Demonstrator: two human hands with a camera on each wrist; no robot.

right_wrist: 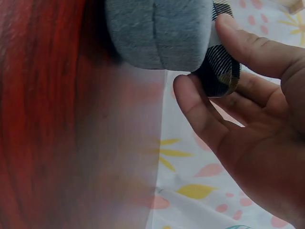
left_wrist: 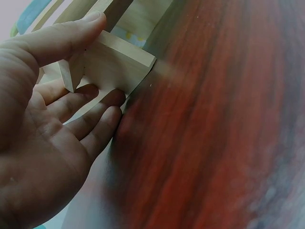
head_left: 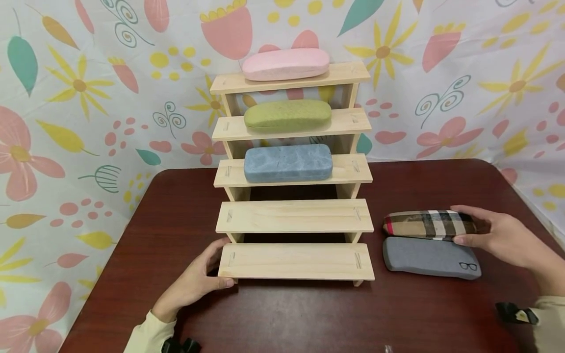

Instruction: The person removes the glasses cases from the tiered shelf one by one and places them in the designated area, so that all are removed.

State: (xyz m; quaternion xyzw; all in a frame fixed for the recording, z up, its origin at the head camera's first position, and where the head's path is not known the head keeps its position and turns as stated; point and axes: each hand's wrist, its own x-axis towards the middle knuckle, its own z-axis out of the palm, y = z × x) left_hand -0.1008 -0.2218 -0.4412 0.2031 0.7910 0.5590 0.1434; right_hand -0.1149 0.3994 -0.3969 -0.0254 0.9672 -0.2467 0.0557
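**Hands at the wooden rack and the plaid case**

A stepped wooden rack (head_left: 295,215) stands on the dark red worktop (head_left: 287,314), its five shelves rising toward a flowered backdrop (head_left: 463,88). The top three shelves each carry one glasses case: pink (head_left: 285,64) highest, green (head_left: 287,115) below it, blue (head_left: 288,163) on the third. The two lowest shelves are bare wood.

The left hand (head_left: 198,282) grips the left end of the bottom shelf, thumb on top and fingers (left_wrist: 102,121) curled under its edge, resting against the worktop.

To the right of the rack two more cases lie side by side on the worktop: a plaid case (head_left: 429,224) farther back and a grey case (head_left: 430,257) with a small glasses mark nearer the person, just touching. The right hand (head_left: 499,235) closes round the right end of the plaid case, thumb on the near side and fingers over the far side. The case lies flat on the worktop.
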